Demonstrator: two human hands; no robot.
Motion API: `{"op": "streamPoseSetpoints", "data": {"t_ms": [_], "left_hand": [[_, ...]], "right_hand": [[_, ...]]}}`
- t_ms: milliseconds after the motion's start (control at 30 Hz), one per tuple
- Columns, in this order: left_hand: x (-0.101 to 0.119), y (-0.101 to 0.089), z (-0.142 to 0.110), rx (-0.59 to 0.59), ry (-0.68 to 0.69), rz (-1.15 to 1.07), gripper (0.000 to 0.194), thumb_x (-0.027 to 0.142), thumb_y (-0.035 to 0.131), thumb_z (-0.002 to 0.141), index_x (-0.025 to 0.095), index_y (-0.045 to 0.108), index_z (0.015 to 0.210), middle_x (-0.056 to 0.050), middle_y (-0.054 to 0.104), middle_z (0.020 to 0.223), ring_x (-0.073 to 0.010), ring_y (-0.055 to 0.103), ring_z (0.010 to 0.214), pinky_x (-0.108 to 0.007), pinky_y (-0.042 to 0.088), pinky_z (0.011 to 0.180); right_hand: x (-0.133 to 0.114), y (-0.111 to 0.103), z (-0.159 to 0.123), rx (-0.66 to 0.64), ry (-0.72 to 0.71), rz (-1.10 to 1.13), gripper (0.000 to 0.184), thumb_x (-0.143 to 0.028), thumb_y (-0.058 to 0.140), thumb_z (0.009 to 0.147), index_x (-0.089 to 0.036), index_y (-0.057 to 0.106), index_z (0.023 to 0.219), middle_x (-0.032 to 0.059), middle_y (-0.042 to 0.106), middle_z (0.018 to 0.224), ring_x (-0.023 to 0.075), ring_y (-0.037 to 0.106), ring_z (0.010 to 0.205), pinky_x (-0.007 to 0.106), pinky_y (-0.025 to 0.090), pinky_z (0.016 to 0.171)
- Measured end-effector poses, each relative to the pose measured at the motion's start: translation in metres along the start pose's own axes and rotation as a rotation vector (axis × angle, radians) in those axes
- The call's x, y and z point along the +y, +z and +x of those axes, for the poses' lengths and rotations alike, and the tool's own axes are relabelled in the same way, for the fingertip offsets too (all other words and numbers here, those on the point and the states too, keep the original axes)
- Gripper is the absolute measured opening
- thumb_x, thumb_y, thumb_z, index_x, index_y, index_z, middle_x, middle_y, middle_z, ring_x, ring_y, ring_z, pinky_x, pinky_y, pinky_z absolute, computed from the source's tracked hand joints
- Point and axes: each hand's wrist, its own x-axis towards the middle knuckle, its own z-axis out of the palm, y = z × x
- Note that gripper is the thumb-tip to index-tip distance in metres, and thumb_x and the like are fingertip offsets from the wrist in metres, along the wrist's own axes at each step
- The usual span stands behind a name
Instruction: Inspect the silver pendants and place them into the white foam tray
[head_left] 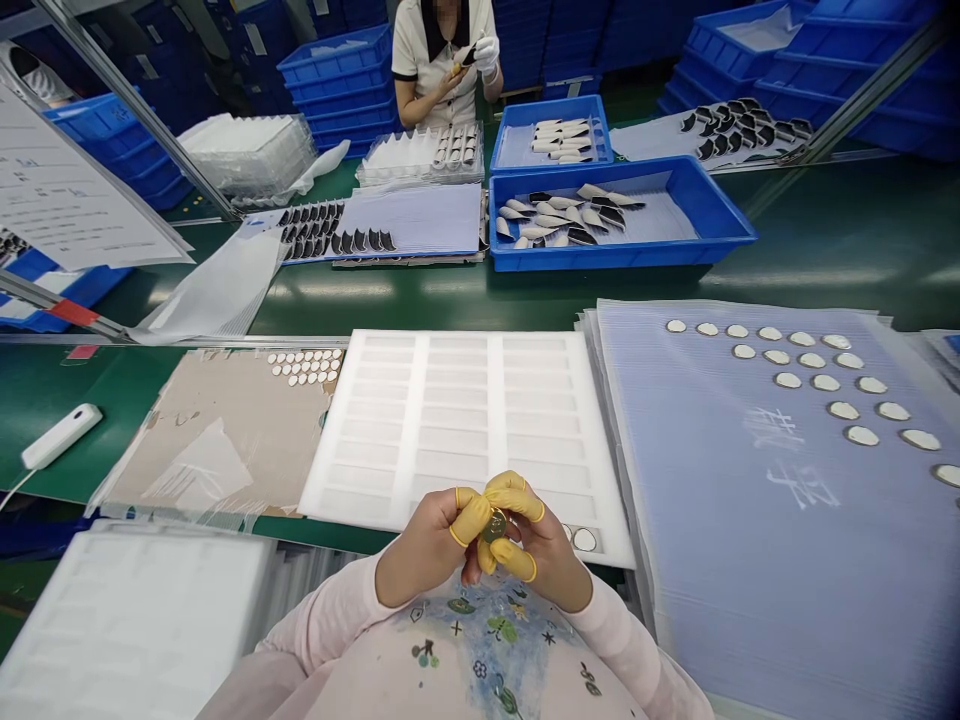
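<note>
Gold disc (pixel 494 525) — left hand (pixel 421 540), right hand (pixel 546 545)

Yellow rubber finger cots (pixel 471 517) cover several of the fingers (pixel 514 497), each with a rolled rim at its base. Behind the fingers, pale pink long sleeves (pixel 322 620) reach to the wrists. Just below the fingers, a pale pink top (pixel 465 650) carries small printed flowers, leaves and stars in blue, green and dark tones.
</note>
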Motion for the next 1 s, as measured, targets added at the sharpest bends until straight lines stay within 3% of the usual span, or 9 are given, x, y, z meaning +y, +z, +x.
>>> {"op": "streamPoseSetpoints", "data": {"t_ms": [267,467,600,700,867,1000], "left_hand": [[0.003,-0.001,-0.001,-0.038,-0.019,-0.066,0.054,0.068,0.054,0.087,0.016,0.053,0.072,0.000,0.059,0.054,-0.0079,0.049,0.038,-0.021,0.042,0.042],[-0.010,-0.007,0.003,-0.080,0.038,-0.189,0.043,0.056,0.054,0.094,0.016,0.053,0.078,0.001,0.061,0.058,-0.0076,0.051,0.040,-0.020,0.043,0.043],[-0.012,-0.009,0.006,-0.138,0.032,-0.314,0.043,0.057,0.065,0.087,0.016,0.054,0.080,0.002,0.060,0.058,-0.0057,0.046,0.037,-0.017,0.038,0.036],[-0.010,-0.009,0.007,-0.162,0.017,-0.349,0.045,0.058,0.071,0.081,0.016,0.053,0.078,0.003,0.060,0.058,-0.0047,0.044,0.035,-0.016,0.036,0.034],[-0.007,-0.009,0.006,-0.165,-0.025,-0.335,0.043,0.055,0.072,0.082,0.015,0.054,0.080,0.003,0.060,0.059,-0.0044,0.045,0.036,-0.016,0.039,0.034],[-0.010,-0.010,0.007,-0.166,-0.013,-0.348,0.039,0.051,0.071,0.085,0.015,0.055,0.081,0.003,0.059,0.058,-0.0045,0.045,0.036,-0.016,0.038,0.034]], "right_hand": [[0.003,0.001,-0.003,0.033,-0.017,0.070,0.032,-0.048,0.064,0.092,-0.036,0.062,0.122,0.0022,0.050,0.087,0.0202,0.057,0.076,0.045,0.054,0.079],[0.005,0.002,-0.004,0.012,-0.042,0.148,0.035,-0.046,0.063,0.093,-0.041,0.057,0.127,0.0032,0.049,0.098,0.0170,0.057,0.073,0.040,0.057,0.069],[0.003,0.002,-0.002,-0.022,-0.043,0.167,0.036,-0.045,0.062,0.094,-0.044,0.055,0.130,0.0026,0.046,0.100,0.0145,0.056,0.069,0.038,0.057,0.066],[0.004,0.000,-0.001,-0.035,-0.083,0.115,0.037,-0.045,0.060,0.095,-0.045,0.055,0.131,0.0026,0.045,0.102,0.0124,0.051,0.065,0.039,0.055,0.068],[0.000,-0.004,0.000,-0.036,-0.153,-0.064,0.039,-0.041,0.058,0.096,-0.042,0.051,0.135,0.0039,0.048,0.101,0.0127,0.044,0.063,0.032,0.049,0.058],[-0.006,-0.007,0.000,-0.032,-0.187,-0.190,0.041,-0.036,0.055,0.098,-0.041,0.047,0.138,0.0042,0.049,0.101,0.0138,0.048,0.066,0.029,0.048,0.055]]}}
